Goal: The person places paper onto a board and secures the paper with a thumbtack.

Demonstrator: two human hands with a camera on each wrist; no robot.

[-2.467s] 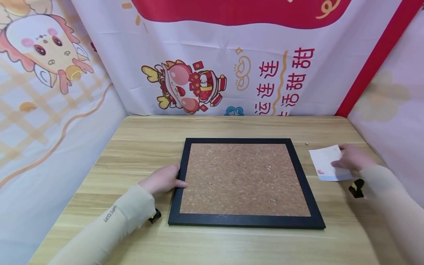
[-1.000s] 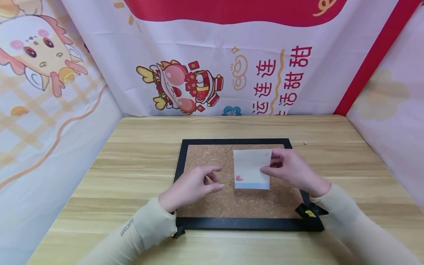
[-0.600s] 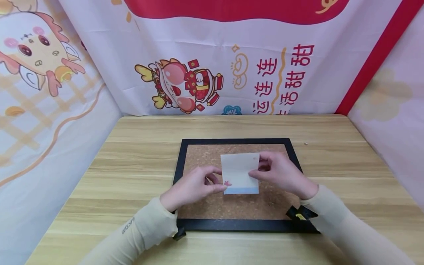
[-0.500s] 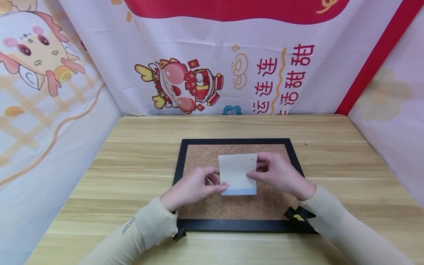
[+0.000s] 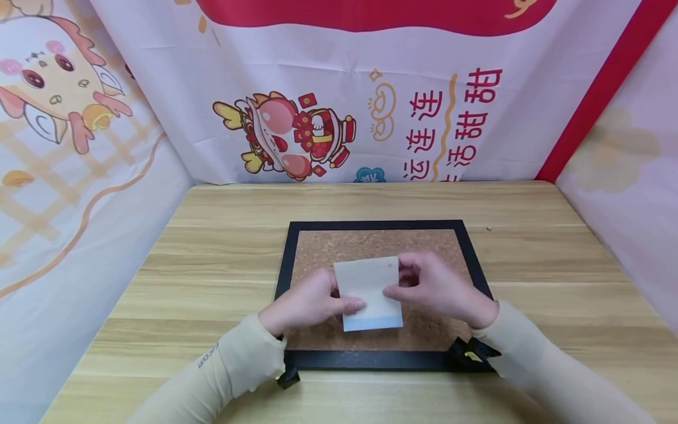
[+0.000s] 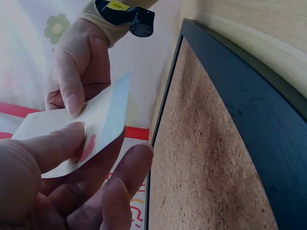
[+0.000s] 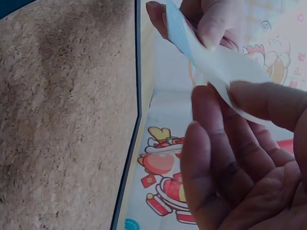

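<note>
Both hands hold a small square sheet of note paper (image 5: 371, 282), pale cream with a blue strip along its near edge. My left hand (image 5: 312, 301) pinches the left side, thumb on top and fingers beneath. On the opposite side my right hand (image 5: 436, 288) pinches it the same way. In the left wrist view the paper (image 6: 103, 112) bends slightly, and a pink print shows beside the left thumb. The paper is held above a cork board (image 5: 381, 238) with a black frame, which lies flat on the table. In the right wrist view the cork surface (image 7: 67, 120) stands apart from the fingers.
The wooden table (image 5: 212, 253) extends around the board on all sides. A tiny shiny object (image 5: 489, 228) lies to the right of the board's far corner. Printed cloth (image 5: 312, 59) hangs behind the table and at both sides.
The right hand has brought the paper from the table's right side over the board. The left hand has left the frame's edge and taken hold of the paper, which has since moved slightly nearer and tilted.
</note>
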